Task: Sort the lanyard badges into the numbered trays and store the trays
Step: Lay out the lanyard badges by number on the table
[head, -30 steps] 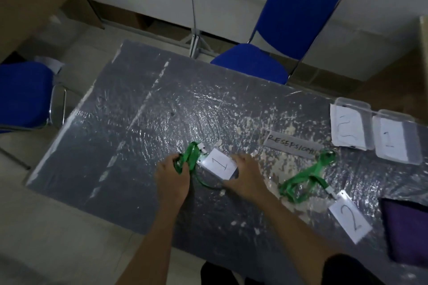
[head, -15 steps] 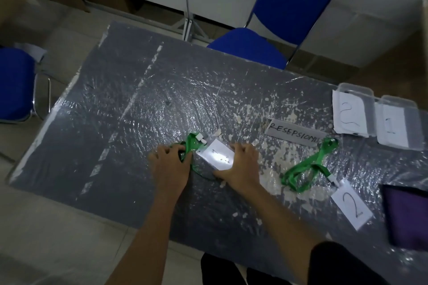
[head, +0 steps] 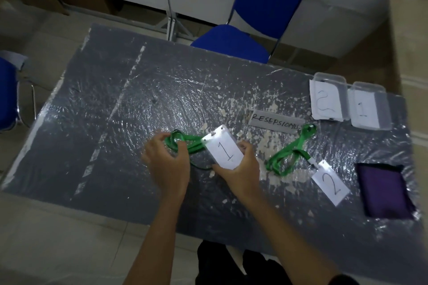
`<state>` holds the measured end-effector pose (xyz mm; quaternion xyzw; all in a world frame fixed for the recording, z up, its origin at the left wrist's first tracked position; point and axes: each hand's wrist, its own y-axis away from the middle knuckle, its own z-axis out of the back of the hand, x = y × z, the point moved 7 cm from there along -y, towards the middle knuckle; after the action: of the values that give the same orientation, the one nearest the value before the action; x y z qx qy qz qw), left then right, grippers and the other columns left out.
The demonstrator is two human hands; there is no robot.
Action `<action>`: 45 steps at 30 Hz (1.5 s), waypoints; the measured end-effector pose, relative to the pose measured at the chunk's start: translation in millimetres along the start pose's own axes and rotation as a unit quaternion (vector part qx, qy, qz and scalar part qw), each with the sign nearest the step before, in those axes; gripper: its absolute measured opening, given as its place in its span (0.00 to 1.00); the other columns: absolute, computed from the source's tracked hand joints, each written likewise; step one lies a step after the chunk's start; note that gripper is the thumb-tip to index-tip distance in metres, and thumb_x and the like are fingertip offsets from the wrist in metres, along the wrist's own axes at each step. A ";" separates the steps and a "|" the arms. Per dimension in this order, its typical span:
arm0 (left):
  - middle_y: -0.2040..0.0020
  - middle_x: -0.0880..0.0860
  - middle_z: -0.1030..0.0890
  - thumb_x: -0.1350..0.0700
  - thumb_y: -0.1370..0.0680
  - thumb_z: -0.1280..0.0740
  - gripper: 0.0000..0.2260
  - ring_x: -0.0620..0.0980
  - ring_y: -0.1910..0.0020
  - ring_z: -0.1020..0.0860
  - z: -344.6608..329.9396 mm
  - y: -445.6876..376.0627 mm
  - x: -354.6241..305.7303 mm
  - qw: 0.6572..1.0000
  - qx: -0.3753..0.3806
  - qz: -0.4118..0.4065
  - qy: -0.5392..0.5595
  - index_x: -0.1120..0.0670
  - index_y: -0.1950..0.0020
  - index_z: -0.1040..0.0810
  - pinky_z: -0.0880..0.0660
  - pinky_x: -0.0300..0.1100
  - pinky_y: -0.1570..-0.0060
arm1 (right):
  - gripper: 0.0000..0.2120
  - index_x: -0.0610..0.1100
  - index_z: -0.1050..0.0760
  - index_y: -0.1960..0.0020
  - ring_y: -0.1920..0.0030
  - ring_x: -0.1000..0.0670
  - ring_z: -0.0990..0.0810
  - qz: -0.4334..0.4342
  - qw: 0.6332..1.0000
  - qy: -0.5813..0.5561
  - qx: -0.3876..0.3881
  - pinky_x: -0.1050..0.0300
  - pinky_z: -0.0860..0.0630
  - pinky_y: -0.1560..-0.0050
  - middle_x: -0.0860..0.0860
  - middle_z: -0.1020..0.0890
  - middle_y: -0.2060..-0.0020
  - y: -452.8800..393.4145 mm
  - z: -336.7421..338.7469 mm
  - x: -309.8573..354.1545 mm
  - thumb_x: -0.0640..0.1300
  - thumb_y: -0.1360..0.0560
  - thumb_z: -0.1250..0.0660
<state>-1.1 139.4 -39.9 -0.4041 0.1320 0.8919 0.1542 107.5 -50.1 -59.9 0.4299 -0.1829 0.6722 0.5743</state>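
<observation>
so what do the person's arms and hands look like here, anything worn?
Both hands, left and right, are bare: no gloves, rings or watch visible. Forearms are bare too. A dark sleeve edge shows on the right arm at the bottom of the frame; no sleeve shows on the left.

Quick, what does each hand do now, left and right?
Left hand: fingers curled, gripping the green lanyard.
Right hand: fingers pinch the badge marked 1.

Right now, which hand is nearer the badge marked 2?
Right. The right hand grips the badge marked 1, just left of the badge marked 2. The left hand holds the green lanyard farther left.
</observation>
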 end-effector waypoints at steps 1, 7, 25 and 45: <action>0.49 0.46 0.22 0.51 0.22 0.32 0.07 0.47 0.50 0.26 -2.7 6.6 -7.1 1.000 0.016 -0.021 0.003 0.50 0.45 0.22 0.31 0.42 0.56 | 0.40 0.48 0.34 0.37 0.50 0.53 0.24 -0.003 1.000 -0.006 -0.005 0.69 0.31 0.62 0.54 0.25 0.48 3.2 2.4 -0.4 0.50 0.42 0.18; 0.57 0.50 0.15 0.39 0.20 0.41 0.21 0.49 0.58 0.21 -68.1 39.9 4.6 0.870 0.346 0.305 0.174 0.51 0.51 0.16 0.26 0.43 0.57 | 0.38 0.50 0.34 0.37 0.51 0.55 0.25 -0.009 1.000 -0.021 -0.015 0.69 0.30 0.61 0.57 0.26 0.50 24.3 21.4 -3.0 0.48 0.41 0.18; 0.54 0.52 0.15 0.54 0.18 0.35 0.07 0.51 0.56 0.16 -129.8 126.0 -89.7 0.893 0.389 0.130 0.183 0.53 0.53 0.18 0.20 0.46 0.56 | 0.37 0.48 0.33 0.33 0.44 0.56 0.31 0.008 0.998 0.028 -0.060 0.62 0.31 0.47 0.57 0.29 0.45 77.1 151.2 -73.0 0.56 0.36 0.22; 0.53 0.54 0.15 0.56 0.21 0.30 0.03 0.56 0.51 0.15 -205.0 285.1 -128.2 0.933 0.314 0.105 0.137 0.53 0.49 0.20 0.19 0.52 0.47 | 0.44 0.48 0.35 0.29 0.38 0.46 0.33 0.023 0.975 0.216 0.048 0.46 0.25 0.45 0.50 0.31 0.37 60.4 298.9 -187.9 0.66 0.38 0.26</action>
<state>109.7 -217.6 -41.5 -0.4371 0.4674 0.7518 0.1590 155.8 -403.3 -24.7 0.2974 -0.0320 0.7705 0.5630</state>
